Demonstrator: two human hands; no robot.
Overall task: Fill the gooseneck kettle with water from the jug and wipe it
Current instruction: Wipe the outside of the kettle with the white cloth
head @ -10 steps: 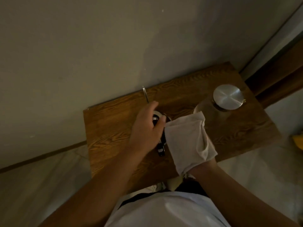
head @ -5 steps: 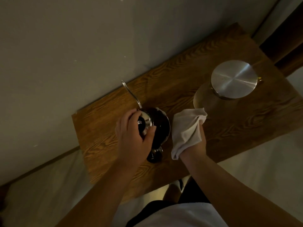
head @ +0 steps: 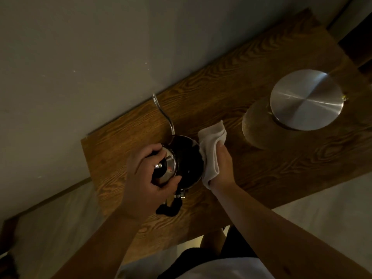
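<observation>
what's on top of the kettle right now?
The left hand grips the shiny lid on the kettle. The lid and hand cover the opening, so any water inside cannot be seen.

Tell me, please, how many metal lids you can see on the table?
2: the kettle lid under the left hand, and the jug lid at the table's right end. None appear hidden.

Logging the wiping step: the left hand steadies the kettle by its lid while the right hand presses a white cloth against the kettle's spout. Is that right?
Not quite. In the head view the right hand presses the white cloth against the kettle body's side, not its spout, which is untouched. The left hand does steady the lid.
</observation>
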